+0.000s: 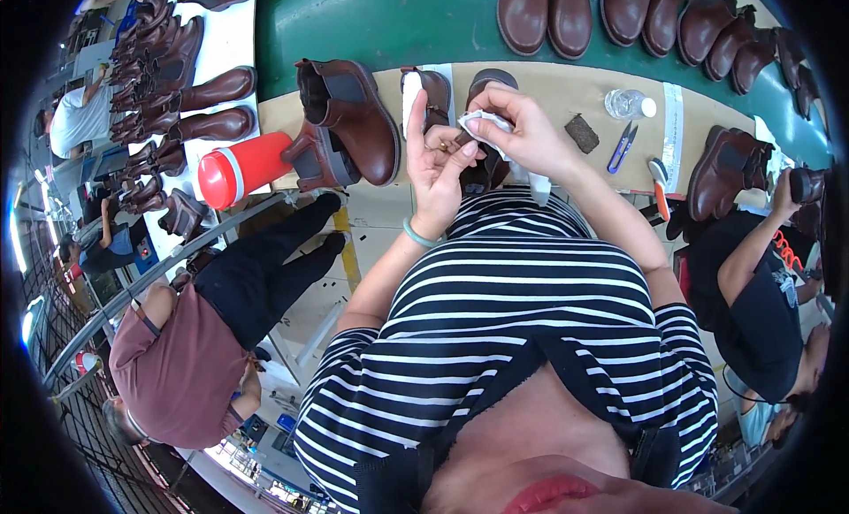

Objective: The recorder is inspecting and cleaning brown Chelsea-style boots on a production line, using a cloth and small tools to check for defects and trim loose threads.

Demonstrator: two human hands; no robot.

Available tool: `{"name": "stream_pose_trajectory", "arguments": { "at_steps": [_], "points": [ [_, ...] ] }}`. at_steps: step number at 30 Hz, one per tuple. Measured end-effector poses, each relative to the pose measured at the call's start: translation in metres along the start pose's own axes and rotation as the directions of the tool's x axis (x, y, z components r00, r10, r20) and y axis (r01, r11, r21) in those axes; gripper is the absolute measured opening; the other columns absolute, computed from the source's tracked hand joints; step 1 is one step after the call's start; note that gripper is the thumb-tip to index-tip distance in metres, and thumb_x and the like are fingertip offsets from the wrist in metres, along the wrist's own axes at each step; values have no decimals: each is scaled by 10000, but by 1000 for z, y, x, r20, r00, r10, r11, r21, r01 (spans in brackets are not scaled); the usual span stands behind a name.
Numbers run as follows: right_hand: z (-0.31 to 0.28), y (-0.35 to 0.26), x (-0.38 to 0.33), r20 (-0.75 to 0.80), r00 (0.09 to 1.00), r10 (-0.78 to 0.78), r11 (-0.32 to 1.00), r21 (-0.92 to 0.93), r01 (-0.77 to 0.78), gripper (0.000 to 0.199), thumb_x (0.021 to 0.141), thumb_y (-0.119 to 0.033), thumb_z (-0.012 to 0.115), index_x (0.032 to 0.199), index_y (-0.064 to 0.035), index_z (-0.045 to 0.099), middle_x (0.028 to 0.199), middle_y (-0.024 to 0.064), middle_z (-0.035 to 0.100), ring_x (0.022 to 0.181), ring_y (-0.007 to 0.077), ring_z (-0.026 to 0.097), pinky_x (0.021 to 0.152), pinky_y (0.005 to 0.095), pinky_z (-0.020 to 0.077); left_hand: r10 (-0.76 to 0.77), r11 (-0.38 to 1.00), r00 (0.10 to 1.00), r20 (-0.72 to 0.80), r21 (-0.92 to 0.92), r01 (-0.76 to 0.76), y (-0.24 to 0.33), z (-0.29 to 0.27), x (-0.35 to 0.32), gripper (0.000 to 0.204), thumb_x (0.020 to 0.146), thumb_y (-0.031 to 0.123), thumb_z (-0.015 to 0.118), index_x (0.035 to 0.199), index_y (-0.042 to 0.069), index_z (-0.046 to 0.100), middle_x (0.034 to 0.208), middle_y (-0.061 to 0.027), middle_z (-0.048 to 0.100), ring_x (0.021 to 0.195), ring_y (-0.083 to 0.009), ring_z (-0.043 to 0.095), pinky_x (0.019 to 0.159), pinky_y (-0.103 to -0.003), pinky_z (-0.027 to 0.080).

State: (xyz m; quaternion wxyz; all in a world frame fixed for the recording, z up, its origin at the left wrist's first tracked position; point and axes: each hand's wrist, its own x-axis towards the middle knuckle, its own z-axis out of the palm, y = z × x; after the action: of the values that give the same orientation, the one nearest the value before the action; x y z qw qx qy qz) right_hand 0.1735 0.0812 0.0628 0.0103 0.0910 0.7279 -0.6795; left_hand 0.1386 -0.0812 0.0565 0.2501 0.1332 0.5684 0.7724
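Between thumb and fingers, my left hand pinches a small brown strip, its index finger stretched upward. Whether the strip belongs to the brown boot just below, against my striped top, I cannot tell. A folded white cloth is pinched in my right hand and pressed near that strip. Right behind my hands, another brown boot with white material at its side stands partly hidden. The toe of a brown shoe shows beyond my right fingers.
Left on the bench lie brown boots and a red flask. To the right are a clear bottle, a dark block, purple snips and an orange-handled brush. Boots line the green belt. Co-workers flank me.
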Motion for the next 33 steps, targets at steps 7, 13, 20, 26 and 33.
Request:
{"name": "stream_pose_trajectory", "arguments": {
  "at_steps": [7, 13, 20, 26, 33],
  "points": [
    [-21, 18, -24, 149, 978, 149, 964, 201, -177, 105, 860, -70, 652, 924, 1, 608, 847, -7, 563, 816, 62, 542, 744, 216, 438, 41, 987, 995, -88, -150, -54, -1, -8, 1, 768, 866, -71, 571, 1492, 90, 156, 896, -72, 599, 754, -154, 628, 677, -241, 512],
    [1, 7, 4, -10, 996, -84, 996, -9, 84, 98, 866, -77, 642, 920, -3, 608, 861, -3, 580, 803, 82, 554, 732, 213, 440, 17, 987, 1000, -22, -159, -20, -3, -5, 7, 799, 856, -53, 602, 1494, 89, 144, 876, -62, 586, 758, -131, 611, 669, -227, 498],
    [-60, 20, -15, -114, 962, 247, 962, 150, -229, 115, 852, -92, 663, 940, -32, 621, 825, -14, 613, 774, 55, 550, 699, 207, 438, 262, 786, 962, -72, 595, -170, 14, -29, 62, 402, 875, 29, 598, 1272, -1, 545, 716, -20, 571, 639, -66, 539, 608, -217, 467],
    [-42, 1, 5, 5, 988, 153, 965, 213, -150, 124, 864, -95, 668, 949, -24, 611, 828, -21, 619, 750, 35, 549, 670, 188, 429, 89, 169, 994, -66, 984, 50, -7, -76, 119, 360, 898, 319, 597, 935, -26, 693, 707, -172, 654, 604, -194, 622, 623, -321, 494],
    [-3, 14, 9, 164, 951, 262, 841, 445, -309, 148, 873, -142, 671, 959, -34, 617, 824, -16, 617, 732, 35, 546, 627, 185, 420, 12, 890, 1000, 7, 455, -14, 12, -75, 47, 279, 816, -10, 675, 1090, -34, 627, 857, -31, 520, 775, -107, 542, 722, -229, 474]
  ]
}}
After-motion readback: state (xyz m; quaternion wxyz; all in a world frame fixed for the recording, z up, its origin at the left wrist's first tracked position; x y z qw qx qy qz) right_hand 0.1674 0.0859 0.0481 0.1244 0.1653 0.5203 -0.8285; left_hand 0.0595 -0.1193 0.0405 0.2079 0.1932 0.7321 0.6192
